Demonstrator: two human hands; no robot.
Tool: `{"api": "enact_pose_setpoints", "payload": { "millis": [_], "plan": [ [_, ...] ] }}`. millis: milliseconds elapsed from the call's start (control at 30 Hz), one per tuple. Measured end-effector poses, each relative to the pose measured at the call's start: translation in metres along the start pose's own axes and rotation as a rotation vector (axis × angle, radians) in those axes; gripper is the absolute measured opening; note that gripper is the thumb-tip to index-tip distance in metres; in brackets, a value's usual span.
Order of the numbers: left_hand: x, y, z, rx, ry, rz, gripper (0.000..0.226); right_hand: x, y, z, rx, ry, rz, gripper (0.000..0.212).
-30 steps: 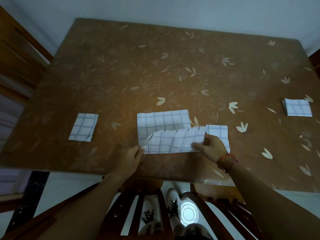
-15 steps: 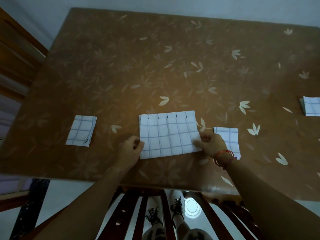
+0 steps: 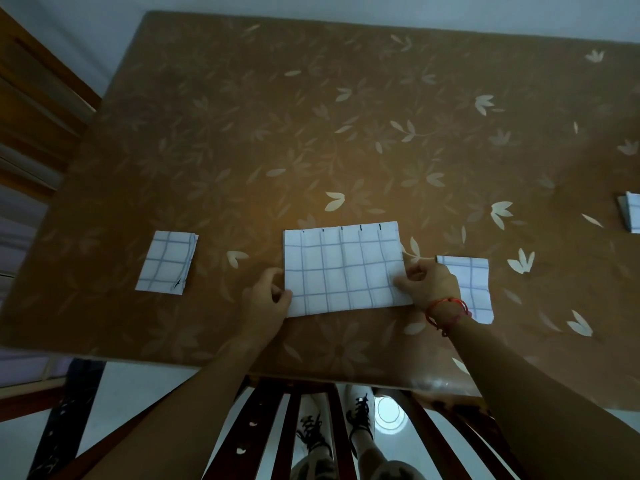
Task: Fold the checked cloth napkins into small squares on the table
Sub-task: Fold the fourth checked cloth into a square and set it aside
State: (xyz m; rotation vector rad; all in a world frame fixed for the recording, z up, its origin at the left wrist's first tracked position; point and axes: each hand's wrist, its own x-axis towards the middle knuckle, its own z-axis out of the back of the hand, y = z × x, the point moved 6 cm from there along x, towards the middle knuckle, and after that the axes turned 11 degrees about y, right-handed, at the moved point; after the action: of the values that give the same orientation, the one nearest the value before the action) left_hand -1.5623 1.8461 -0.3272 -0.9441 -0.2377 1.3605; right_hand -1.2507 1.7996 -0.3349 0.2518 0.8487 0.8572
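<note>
A white napkin with blue checks (image 3: 344,268) lies flat near the table's front edge, folded into a wide rectangle. My left hand (image 3: 266,299) pinches its lower left corner. At the right edge my right hand (image 3: 427,282), with a red cord on the wrist, grips the cloth between thumb and fingers. A folded checked square (image 3: 167,261) rests to the left. Another folded napkin (image 3: 472,285) lies just right of my right hand, partly hidden by the wrist. A third folded napkin (image 3: 631,216) shows at the frame's far right edge.
The brown table (image 3: 346,133) has a leaf-pattern cover, its far half bare. A wooden chair (image 3: 346,427) stands under the front edge, with my shoes visible through its slats. Wooden furniture (image 3: 31,109) stands at the left.
The near half of the middle napkin was lifted and laid over the far half; it now lies flat as one rectangle. Both hands have settled on its left and right edges.
</note>
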Motion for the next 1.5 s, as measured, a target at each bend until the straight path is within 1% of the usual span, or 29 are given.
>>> {"api": "enact_pose_setpoints", "payload": {
  "millis": [67,133,167,233,333,433,567,833,1033,1067,1133,1167,1200,1233,1267,1300,1367,1500],
  "plan": [
    [0.001,0.000,0.000,0.021,-0.002,-0.001,0.028,0.000,0.001,-0.001,-0.009,-0.004,-0.001,0.024],
    [0.000,-0.003,0.002,0.066,-0.038,-0.059,0.026,0.000,0.003,0.000,-0.013,-0.007,-0.002,0.023],
    [-0.001,-0.006,0.003,0.146,-0.071,-0.127,0.026,0.001,0.003,0.000,-0.015,-0.007,-0.001,0.023],
    [-0.003,-0.012,0.000,0.352,-0.093,-0.273,0.031,0.002,0.004,0.000,-0.018,-0.007,-0.005,0.023],
    [-0.004,-0.015,-0.011,0.540,0.000,-0.383,0.045,0.003,0.004,0.001,-0.019,-0.007,-0.012,0.024],
    [0.000,-0.010,-0.020,0.664,0.094,-0.358,0.054,0.003,0.006,0.001,-0.020,-0.003,-0.016,0.024],
    [0.005,-0.002,-0.022,0.717,0.158,-0.293,0.059,0.002,0.008,0.002,-0.016,-0.001,-0.028,0.026],
    [0.007,0.005,-0.025,0.730,0.189,-0.252,0.063,0.000,0.010,0.002,-0.007,-0.004,-0.046,0.019],
    [0.009,0.008,-0.025,0.788,0.195,-0.238,0.063,0.001,0.007,0.002,-0.013,-0.047,-0.066,0.030],
    [0.009,0.008,-0.025,0.793,0.193,-0.239,0.063,0.000,-0.001,-0.001,-0.004,-0.011,-0.096,0.031],
    [0.008,0.007,-0.025,0.811,0.191,-0.239,0.063,-0.006,-0.012,-0.013,0.091,0.172,-0.199,0.031],
    [0.008,0.007,-0.025,0.819,0.192,-0.237,0.063,-0.011,-0.012,-0.019,0.104,0.242,-0.221,0.032],
    [0.008,0.007,-0.025,0.823,0.191,-0.234,0.064,-0.014,-0.004,-0.015,0.050,0.176,-0.169,0.041],
    [0.008,0.007,-0.024,0.824,0.189,-0.230,0.064,-0.016,0.010,-0.008,-0.063,0.017,-0.049,0.045],
    [0.008,0.007,-0.024,0.822,0.189,-0.224,0.065,-0.022,0.029,-0.003,-0.196,-0.124,0.108,0.047],
    [0.008,0.007,-0.024,0.821,0.189,-0.220,0.065,-0.033,0.050,-0.006,-0.287,-0.193,0.273,0.048],
    [0.006,0.007,-0.024,0.819,0.186,-0.218,0.065,-0.049,0.074,-0.027,-0.385,-0.141,0.470,0.050],
    [0.006,0.008,-0.025,0.817,0.199,-0.218,0.066,-0.085,0.087,-0.098,-0.587,0.067,0.691,0.062]
  ]
}}
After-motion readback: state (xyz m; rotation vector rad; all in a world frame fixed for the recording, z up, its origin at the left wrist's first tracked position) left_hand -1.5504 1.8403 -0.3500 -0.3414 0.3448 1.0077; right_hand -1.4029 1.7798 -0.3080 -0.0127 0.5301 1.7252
